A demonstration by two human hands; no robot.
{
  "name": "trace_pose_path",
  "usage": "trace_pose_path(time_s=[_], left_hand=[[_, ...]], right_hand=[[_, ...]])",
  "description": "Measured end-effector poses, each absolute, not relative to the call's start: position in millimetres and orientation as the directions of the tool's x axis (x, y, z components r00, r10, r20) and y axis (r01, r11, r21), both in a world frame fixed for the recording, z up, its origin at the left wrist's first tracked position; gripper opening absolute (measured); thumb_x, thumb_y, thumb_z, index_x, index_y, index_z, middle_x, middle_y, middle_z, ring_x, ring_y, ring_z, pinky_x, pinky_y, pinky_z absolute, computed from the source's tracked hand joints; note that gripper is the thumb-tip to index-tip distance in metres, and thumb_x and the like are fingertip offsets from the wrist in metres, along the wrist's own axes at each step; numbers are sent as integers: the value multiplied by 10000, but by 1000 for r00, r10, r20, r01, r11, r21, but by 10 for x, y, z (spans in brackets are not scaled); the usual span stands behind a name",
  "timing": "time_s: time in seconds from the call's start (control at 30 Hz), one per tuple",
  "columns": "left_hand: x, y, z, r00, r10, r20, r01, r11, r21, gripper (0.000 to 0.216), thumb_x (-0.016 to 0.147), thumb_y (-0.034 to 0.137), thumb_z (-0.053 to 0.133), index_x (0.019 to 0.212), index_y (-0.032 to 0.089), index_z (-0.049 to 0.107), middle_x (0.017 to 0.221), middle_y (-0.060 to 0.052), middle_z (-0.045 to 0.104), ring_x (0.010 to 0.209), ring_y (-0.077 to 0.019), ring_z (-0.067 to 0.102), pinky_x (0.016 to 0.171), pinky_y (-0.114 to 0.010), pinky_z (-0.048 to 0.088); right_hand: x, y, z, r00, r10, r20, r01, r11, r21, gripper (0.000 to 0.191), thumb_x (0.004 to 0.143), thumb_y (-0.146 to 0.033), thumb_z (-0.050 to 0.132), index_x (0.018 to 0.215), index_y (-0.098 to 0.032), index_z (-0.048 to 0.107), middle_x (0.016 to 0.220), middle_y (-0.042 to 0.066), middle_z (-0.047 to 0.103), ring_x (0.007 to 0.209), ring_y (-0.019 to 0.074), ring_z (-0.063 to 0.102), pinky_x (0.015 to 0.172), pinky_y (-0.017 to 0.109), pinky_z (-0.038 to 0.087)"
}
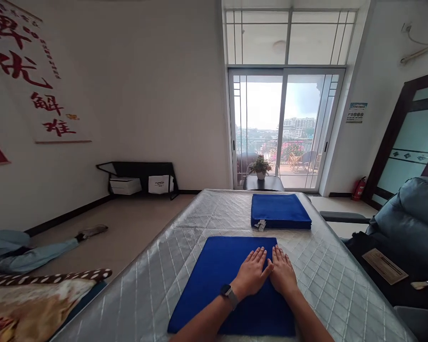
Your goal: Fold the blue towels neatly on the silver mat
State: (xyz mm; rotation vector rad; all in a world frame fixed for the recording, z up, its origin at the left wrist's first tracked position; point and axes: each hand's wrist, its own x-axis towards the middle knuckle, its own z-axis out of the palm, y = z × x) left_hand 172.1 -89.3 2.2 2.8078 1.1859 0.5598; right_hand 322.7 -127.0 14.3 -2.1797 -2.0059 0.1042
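Observation:
A folded blue towel lies flat on the quilted silver mattress right in front of me. My left hand, with a watch on its wrist, rests palm down on the towel's right half, fingers stretched out. My right hand lies flat beside it, thumb touching the left hand. Farther along the mattress sits a stack of folded blue towels with a small tag at its near left corner.
A grey sofa stands to the right with a booklet on its seat. A patterned blanket lies lower left. A person's leg stretches over the floor at left. Beyond the mattress are a plant and glass balcony doors.

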Motion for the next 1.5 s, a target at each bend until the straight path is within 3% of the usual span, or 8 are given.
trace_pose_path(time_s=[0.13, 0.33, 0.6, 0.8, 1.03, 1.33, 1.5], left_hand=[[1641, -911, -34, 598, 754, 270, 736, -651, 185, 691, 1039, 597, 211, 1569, 180, 363, 1614, -143, 393, 1517, -263, 312, 1228, -506, 304], [798, -611, 6, 429, 885, 182, 875, -457, 162, 790, 1012, 665, 150, 1571, 146, 356, 1642, -139, 336, 1533, -266, 271, 1248, -487, 245], [-76, -438, -55, 253, 950, 181, 952, -278, 128, 886, 995, 693, 105, 1566, 54, 331, 1645, -179, 299, 1530, -283, 273, 1247, -454, 235], [-89, -427, -98, 215, 947, 237, 943, -264, 200, 890, 986, 714, 146, 1562, 67, 350, 1637, -173, 318, 1517, -305, 303, 1240, -478, 265], [-91, -448, -76, 218, 943, 250, 948, -265, 174, 888, 993, 700, 145, 1552, 47, 362, 1626, -199, 328, 1515, -320, 304, 1243, -495, 242], [-101, -454, -39, 223, 946, 235, 940, -272, 204, 865, 998, 691, 175, 1551, 56, 370, 1632, -199, 303, 1515, -322, 301, 1240, -485, 247], [-131, -452, -53, 232, 938, 256, 930, -291, 226, 860, 997, 694, 182, 1541, 62, 395, 1621, -199, 334, 1511, -309, 316, 1239, -472, 256]], right_hand=[[3227, -1263, 135, 102, 992, 73, 979, -87, -186, 643, 1016, -352, 242, 1592, -68, 268, 1663, 122, 222, 1549, 235, 177, 1250, 402, 117], [3209, -1265, 146, 119, 990, 81, 977, -102, -189, 659, 1015, -378, 211, 1588, -60, 274, 1666, 103, 212, 1548, 223, 182, 1253, 395, 107], [3217, -1256, 141, 125, 990, 66, 975, -110, -193, 668, 1014, -393, 217, 1593, -62, 257, 1670, 98, 206, 1551, 221, 165, 1255, 391, 99], [3222, -1237, 134, 130, 990, 44, 973, -120, -196, 673, 1015, -409, 212, 1603, -82, 227, 1677, 81, 195, 1553, 216, 154, 1258, 388, 100], [3207, -1237, 109, 132, 989, 69, 982, -121, -147, 669, 1020, -412, 202, 1601, -82, 234, 1673, 88, 210, 1549, 206, 168, 1256, 384, 117], [3134, -1126, 350, 132, 991, 0, 990, -132, 45, 629, 1012, -347, 246, 1576, -78, 316, 1653, 122, 267, 1537, 263, 222, 1250, 480, 88], [3128, -872, 425, 144, 989, 35, 990, -144, -6, 635, 1024, -372, 222, 1590, -91, 279, 1662, 103, 252, 1541, 238, 210, 1248, 443, 122]])
